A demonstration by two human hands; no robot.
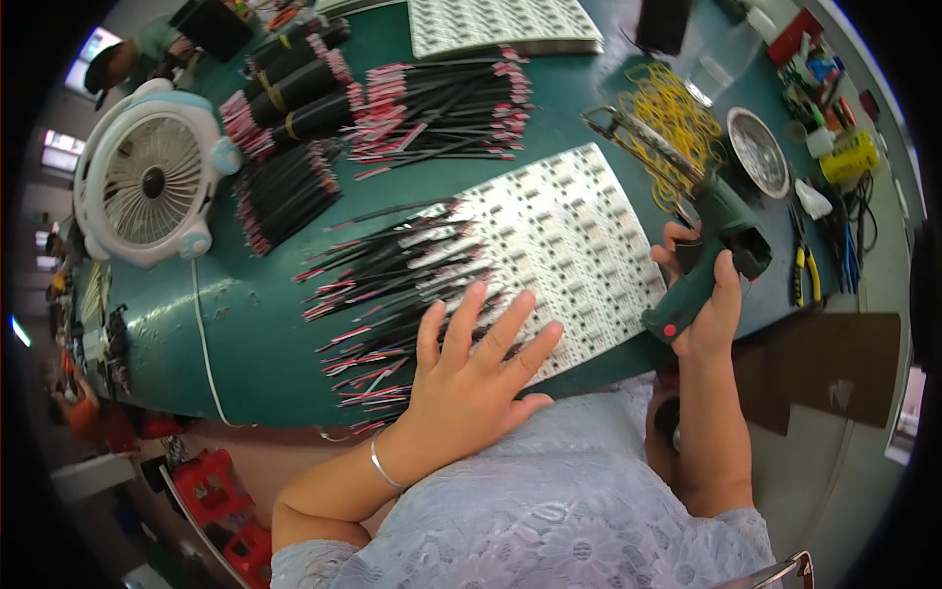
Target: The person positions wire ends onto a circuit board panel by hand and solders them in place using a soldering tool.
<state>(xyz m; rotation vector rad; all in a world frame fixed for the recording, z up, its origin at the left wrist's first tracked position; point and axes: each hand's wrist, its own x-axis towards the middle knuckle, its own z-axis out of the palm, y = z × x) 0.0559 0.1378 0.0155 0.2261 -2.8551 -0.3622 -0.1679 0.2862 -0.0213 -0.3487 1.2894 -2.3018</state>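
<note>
My left hand (471,368) lies flat with fingers spread on a white panel of small circuit boards (569,236) at the near edge of the green table (245,324). Under and left of its fingers lie loose black-and-red wires (383,285). My right hand (711,299) grips the handle of a green soldering gun (721,231), held just right of the panel. The gun's long metal tip (638,142) points up and away over the table.
A white desk fan (152,182) stands at the left. Bundled wires (294,88) and more loose wires (442,108) lie at the back, with a second panel (500,25). Yellow rubber bands (672,118), a metal dish (758,152), pliers (805,265) and small parts are at the right.
</note>
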